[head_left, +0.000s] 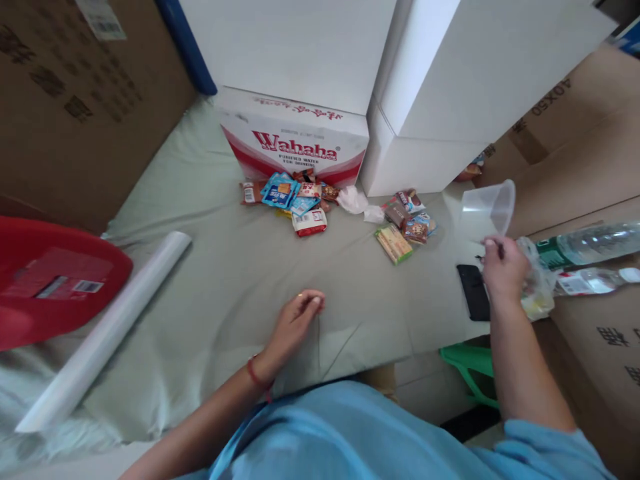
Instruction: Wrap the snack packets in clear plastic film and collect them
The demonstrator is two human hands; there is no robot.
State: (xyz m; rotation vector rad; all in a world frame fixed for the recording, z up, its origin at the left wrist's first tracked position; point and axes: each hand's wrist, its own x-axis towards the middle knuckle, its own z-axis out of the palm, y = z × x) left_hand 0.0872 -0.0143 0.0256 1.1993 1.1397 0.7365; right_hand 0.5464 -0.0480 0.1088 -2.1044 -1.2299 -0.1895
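Observation:
My right hand grips the handle of a clear plastic measuring cup, held tilted above the right end of the pale green cloth-covered table. My left hand rests on the cloth near the front edge, fingers loosely curled, holding nothing that I can see. A black phone lies flat just left of my right hand. Two heaps of small snack packets lie further back: one in front of the Wahaha box, another to its right.
A red-and-white Wahaha carton and white boxes stand at the back. A white paper roll and a red plastic lid lie at left. Water bottles and a crumpled bag sit on cardboard at right. A green stool stands below.

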